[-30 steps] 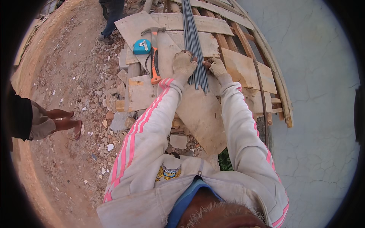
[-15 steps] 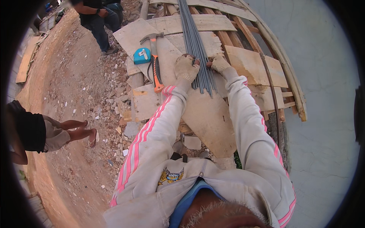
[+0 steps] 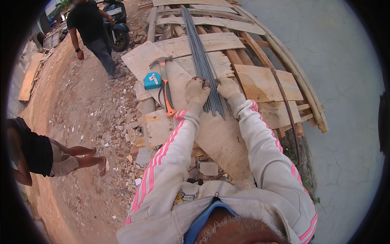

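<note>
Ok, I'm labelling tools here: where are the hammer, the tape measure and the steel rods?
Hammer (image 3: 166,91), head view, on its orange handle.
Tape measure (image 3: 152,80), head view, middle of its blue case.
Steel rods (image 3: 201,53), head view, mid-bundle above the hands.

One label only: a small white sticker (image 3: 153,77) on the flat top of the blue tape measure (image 3: 152,81), which lies on the wooden board left of the hammer and far-left of the hands. A pale number plate (image 3: 113,11) sits on the scooter at far left. No packages, signs or screens visible.
</note>
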A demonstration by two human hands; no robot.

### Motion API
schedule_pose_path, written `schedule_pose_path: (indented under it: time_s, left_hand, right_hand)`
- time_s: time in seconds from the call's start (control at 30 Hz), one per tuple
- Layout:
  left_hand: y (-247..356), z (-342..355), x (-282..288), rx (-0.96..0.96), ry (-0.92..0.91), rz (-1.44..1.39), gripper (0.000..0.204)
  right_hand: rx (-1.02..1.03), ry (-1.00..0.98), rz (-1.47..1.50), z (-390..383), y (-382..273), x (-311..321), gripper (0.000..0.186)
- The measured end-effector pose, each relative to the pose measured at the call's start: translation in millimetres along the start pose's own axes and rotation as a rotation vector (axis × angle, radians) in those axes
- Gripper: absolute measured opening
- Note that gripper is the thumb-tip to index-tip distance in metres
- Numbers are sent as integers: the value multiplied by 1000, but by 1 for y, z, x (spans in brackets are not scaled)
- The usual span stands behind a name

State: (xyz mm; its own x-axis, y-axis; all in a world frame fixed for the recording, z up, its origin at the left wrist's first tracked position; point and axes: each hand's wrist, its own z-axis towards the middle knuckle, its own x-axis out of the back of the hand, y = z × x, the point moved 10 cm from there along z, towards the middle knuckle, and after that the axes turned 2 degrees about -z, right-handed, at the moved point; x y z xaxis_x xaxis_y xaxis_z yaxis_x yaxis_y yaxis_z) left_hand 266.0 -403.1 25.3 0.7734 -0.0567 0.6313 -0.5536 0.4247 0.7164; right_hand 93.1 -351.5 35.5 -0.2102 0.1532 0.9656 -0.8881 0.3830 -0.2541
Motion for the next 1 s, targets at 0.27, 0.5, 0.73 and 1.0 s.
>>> schedule_pose_path:
  time_s: [0.27, 0.5, 0.73, 1.0]
  left_hand:
    - [2, -1, 6, -38, 71, 5, 31]
    - [-7, 2, -3, -52, 56, -27, 35]
    - [14, -7, 9, 0, 98, -72, 35]
    - [203, -116, -27, -291, -149, -516, 31]
  right_hand:
    - [-75, 17, 409, -11, 28, 48, 36]
    - [-231, -33, 909, -134, 103, 117, 27]
    - [-342, 21, 1012, -263, 200, 185, 30]
    - [-185, 150, 526, -331, 281, 210, 35]
